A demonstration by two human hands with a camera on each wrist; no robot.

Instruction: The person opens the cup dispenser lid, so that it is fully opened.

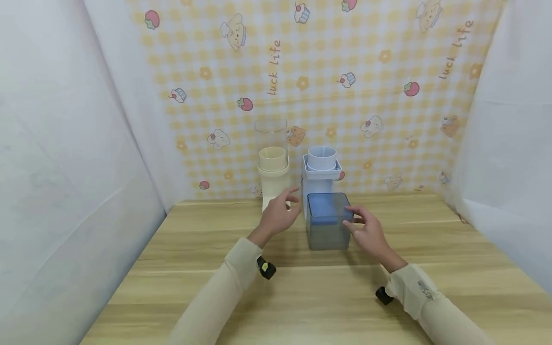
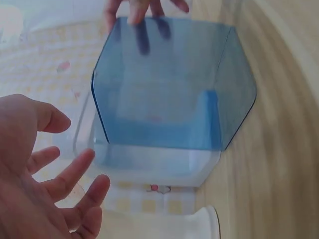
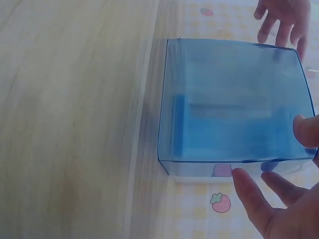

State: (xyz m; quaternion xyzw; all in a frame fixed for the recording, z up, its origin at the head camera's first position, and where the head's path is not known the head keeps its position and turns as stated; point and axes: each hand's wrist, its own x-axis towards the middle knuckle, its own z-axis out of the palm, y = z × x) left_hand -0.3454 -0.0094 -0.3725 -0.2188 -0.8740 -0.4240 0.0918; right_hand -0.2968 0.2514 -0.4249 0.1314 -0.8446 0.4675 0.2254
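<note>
A see-through blue-grey square container (image 1: 328, 235), with its rim up, stands on the wooden table in front of a pale-blue stand (image 1: 318, 184). My right hand (image 1: 368, 235) holds the container by its near right corner, thumb on the near side and fingers along the right side. To the left of the container, my left hand (image 1: 279, 213) hovers with fingers spread and relaxed, touching nothing. In the left wrist view, a gap separates the left hand (image 2: 60, 174) from the container (image 2: 164, 89). The pale-blue stand carries a round cup (image 1: 321, 158) on its square top.
Behind my left hand rises a cream stand (image 1: 273, 179) with a cream cup (image 1: 272, 159) and a clear cylinder (image 1: 270, 132) above it. A yellow checked cloth (image 1: 302, 110) hangs at the table's back edge. White sheets (image 1: 64, 158) flank both sides of the wooden table (image 1: 319, 306).
</note>
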